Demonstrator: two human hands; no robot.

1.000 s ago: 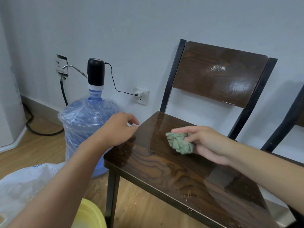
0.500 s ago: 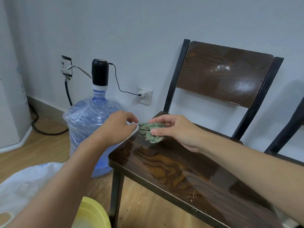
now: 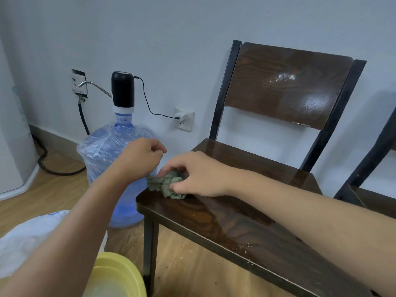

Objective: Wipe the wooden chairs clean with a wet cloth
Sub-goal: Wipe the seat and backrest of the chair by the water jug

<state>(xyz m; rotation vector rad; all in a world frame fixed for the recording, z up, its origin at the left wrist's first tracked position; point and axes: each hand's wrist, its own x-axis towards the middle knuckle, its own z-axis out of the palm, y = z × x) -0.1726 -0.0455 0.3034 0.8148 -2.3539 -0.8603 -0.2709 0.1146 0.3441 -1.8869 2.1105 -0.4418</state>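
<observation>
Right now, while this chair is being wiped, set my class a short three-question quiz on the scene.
1. True or false: the left hand holds the cloth.
2. The cloth lies: A) on the seat corner nearest the water bottle; B) on the backrest; C) on the floor.
3. What colour is the basin by the chair leg?
Key: 1 false, the right hand holds it; 2 A; 3 yellow.

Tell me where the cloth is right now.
Head view, centre-left: the green cloth lies bunched on the chair seat near its left front corner, under the right hand that grips it, just right of the water bottle.
</observation>
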